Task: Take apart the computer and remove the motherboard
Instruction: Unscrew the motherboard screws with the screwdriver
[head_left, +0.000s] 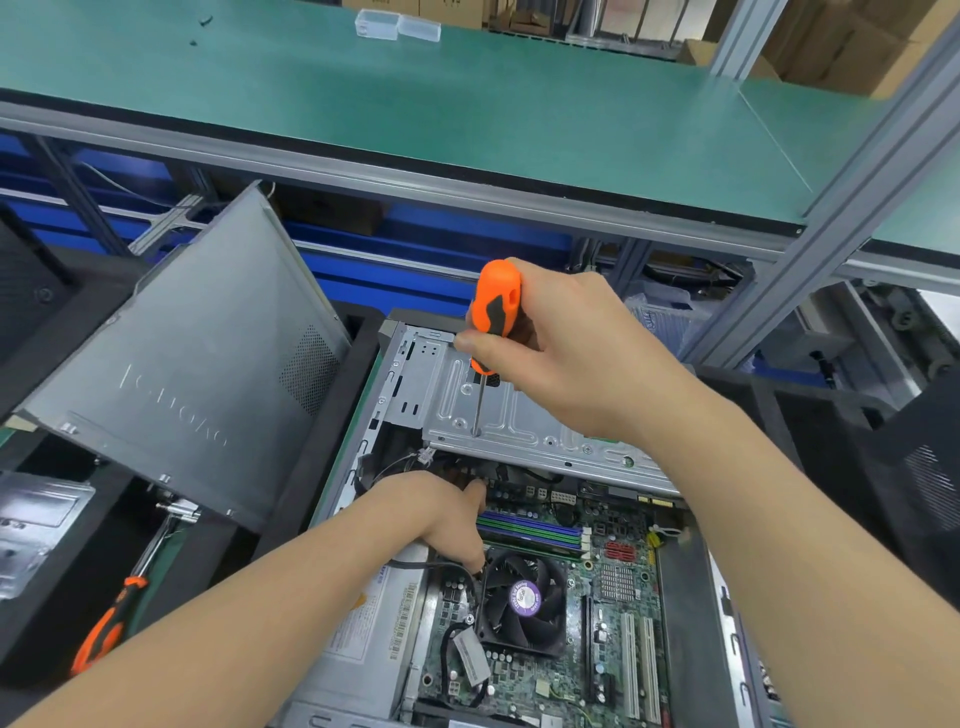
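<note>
- Head view: a green-matted counter (467, 104) runs across the upper part, on an aluminium frame.
- A grey computer side panel (197, 374), off its case, leans tilted at the left with a faint embossed logo showing.
- The open computer case (685, 613) lies on its side at lower centre, its inside facing up.
- The motherboard (613, 597), green and crowded with parts, sits in the case's floor, on the near right.
- A bare metal drive cage (519, 415) spans the far end of the case, above the board.
- A silver power supply (363, 639) fills the near left corner of the case.
- The right hand (576, 353) is wrapped round an orange and black screwdriver (496, 306), held nearly upright, with the tip on the drive cage.
- The left hand (441, 514) reaches into the case between the power supply and the memory sticks (530, 532); most fingers are hidden, so I cannot tell whether it holds anything.
- A black CPU fan (524, 603) with a purple label sits on the board just beside that hand.
- A second orange screwdriver (111, 623) lies at far left, outside the case.
- Two clear plastic boxes (397, 25) rest on the counter's far side.
</note>
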